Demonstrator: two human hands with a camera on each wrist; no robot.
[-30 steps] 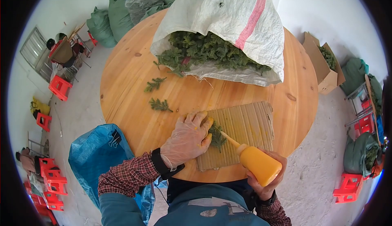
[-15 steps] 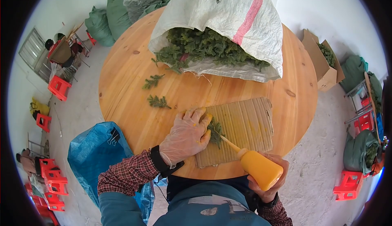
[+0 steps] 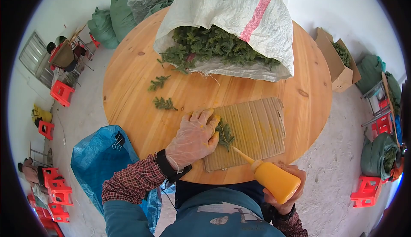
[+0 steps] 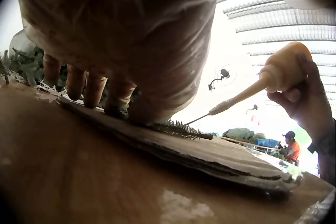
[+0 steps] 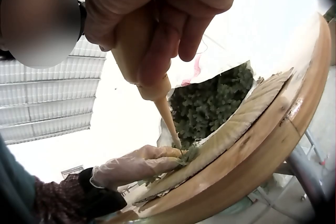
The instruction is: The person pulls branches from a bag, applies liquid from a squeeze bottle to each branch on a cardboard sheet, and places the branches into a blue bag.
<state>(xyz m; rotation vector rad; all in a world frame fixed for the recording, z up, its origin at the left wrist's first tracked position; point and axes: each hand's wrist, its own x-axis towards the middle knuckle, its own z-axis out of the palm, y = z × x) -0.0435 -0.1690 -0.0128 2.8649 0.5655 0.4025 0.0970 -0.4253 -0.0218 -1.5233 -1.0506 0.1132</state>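
A small green fir sprig (image 3: pixel 225 135) lies on a piece of corrugated cardboard (image 3: pixel 257 130) near the table's front edge. My left hand (image 3: pixel 192 136), in a clear glove with yellow-stained fingertips, presses down at the sprig's left side with fairly straight fingers. My right hand (image 3: pixel 295 185) is bare and grips an orange-yellow squeeze bottle (image 3: pixel 277 181), tilted with its long nozzle (image 3: pixel 243 155) pointing at the sprig's near end. In the right wrist view, the nozzle (image 5: pixel 169 124) comes down close over the sprig (image 5: pixel 189 155) beside the gloved fingers.
A white woven sack (image 3: pixel 222 6) spills fir sprigs (image 3: pixel 218 44) at the round table's back. Two loose sprigs (image 3: pixel 164 104) lie left of the cardboard. A blue bag (image 3: pixel 96 151) hangs at the left edge. Red stools (image 3: pixel 62 92) and green sacks (image 3: pixel 124 16) stand around the room.
The bottle's nozzle has slid toward my body, to the sprig's near end, and more of the sprig shows. My left hand stays in place on the cardboard; the view has shifted slightly.
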